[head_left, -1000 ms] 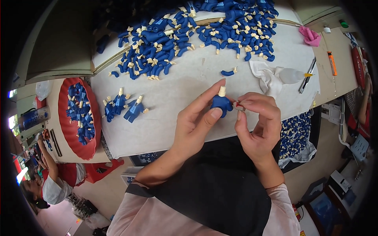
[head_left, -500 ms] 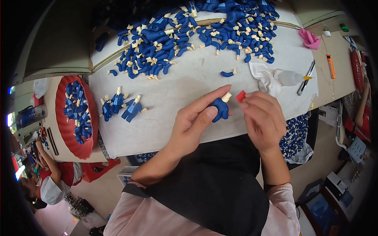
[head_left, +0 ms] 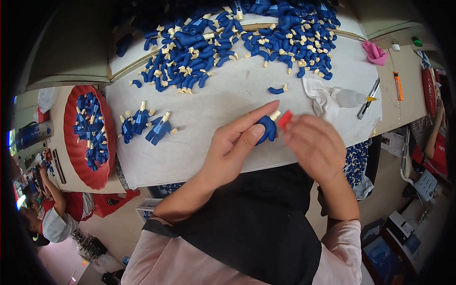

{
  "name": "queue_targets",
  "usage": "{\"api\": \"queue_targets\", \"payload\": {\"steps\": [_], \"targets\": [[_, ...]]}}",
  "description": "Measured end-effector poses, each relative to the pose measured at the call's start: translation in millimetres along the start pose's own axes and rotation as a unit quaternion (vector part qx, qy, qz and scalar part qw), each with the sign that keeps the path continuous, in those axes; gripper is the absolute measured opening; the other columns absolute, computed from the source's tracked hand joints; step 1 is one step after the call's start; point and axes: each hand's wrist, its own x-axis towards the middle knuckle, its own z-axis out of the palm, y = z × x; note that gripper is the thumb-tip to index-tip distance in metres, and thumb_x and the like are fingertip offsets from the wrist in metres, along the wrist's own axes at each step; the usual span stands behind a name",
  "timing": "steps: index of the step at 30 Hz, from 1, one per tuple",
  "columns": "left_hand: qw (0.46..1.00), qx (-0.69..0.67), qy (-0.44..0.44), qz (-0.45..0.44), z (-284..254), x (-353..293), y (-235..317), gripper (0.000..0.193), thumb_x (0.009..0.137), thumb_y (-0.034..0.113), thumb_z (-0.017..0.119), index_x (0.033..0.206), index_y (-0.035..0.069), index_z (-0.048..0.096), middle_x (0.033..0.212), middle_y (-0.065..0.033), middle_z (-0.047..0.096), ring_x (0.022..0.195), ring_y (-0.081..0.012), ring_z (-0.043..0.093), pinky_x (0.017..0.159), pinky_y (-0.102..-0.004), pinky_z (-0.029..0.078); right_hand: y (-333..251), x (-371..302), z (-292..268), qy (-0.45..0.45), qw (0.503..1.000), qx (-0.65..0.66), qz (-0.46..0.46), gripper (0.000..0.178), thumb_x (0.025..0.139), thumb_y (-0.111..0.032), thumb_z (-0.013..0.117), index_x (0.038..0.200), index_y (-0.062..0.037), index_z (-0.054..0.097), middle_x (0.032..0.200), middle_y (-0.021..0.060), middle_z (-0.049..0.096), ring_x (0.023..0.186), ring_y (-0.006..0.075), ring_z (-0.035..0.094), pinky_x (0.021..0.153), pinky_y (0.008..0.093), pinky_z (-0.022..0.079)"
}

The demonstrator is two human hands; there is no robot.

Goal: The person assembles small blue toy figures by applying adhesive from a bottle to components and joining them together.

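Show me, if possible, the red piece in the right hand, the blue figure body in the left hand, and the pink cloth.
Red piece [head_left: 284, 119], head view: its exposed side.
Blue figure body [head_left: 269, 127], head view: its torso.
Pink cloth [head_left: 375, 53], head view: its crumpled middle.

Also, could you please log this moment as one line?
left hand: holds blue figure body | right hand: holds red piece | nearby: loose blue arm, white cloth
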Motion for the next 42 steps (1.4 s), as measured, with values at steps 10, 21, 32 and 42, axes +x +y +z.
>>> {"api": "queue_targets", "payload": {"steps": [10,21,32,42], "targets": [[0.999,0.037,0.022,-0.001,2.8,-0.2,1.2,0.035,0.088,0.012,0.039,0.120,-0.002,0.041,0.116,-0.0086,0.048,0.098,-0.0094,0.047,0.085,-0.0215,0.035,-6.5,1.8,-0.9,-0.039,0.994,0.085,-0.060,0.020,0.056,-0.004,0.059,0.075,0.0026,0.060,0.081,0.0127,0.058,0.075,0.0274,0.058,0.064,0.0323,0.051],[0.999,0.031,0.027,0.011,2.8,-0.5,-1.1,0.034,0.088,0.010,0.039,0.120,-0.001,0.041,0.118,-0.0094,0.047,0.101,-0.0106,0.046,0.086,-0.0220,0.035,-4.1,6.6,-3.5,-0.051,0.995,0.069,-0.050,0.015,0.058,-0.005,0.058,0.071,0.0017,0.058,0.076,0.0107,0.058,0.072,0.0261,0.059,0.063,0.0296,0.050],[0.997,0.059,0.039,0.023,4.7,-0.1,-4.7,0.034,0.088,0.011,0.040,0.120,0.000,0.042,0.115,-0.0081,0.050,0.095,-0.0088,0.048,0.084,-0.0214,0.036,-10.7,4.1,-7.2,-0.023,0.996,0.066,-0.052,0.017,0.057,-0.003,0.058,0.073,0.0015,0.059,0.078,0.0115,0.059,0.075,0.0259,0.059,0.065,0.0299,0.051],[0.998,0.032,0.051,0.012,6.8,-0.4,-2.0,0.033,0.087,0.009,0.040,0.120,0.000,0.042,0.115,-0.0075,0.050,0.095,-0.0078,0.047,0.083,-0.0206,0.035,-11.4,5.4,-8.0,-0.001,0.998,0.049,-0.049,0.014,0.057,-0.003,0.060,0.071,0.0000,0.060,0.076,0.0120,0.059,0.073,0.0252,0.059,0.063,0.0306,0.051]]}}
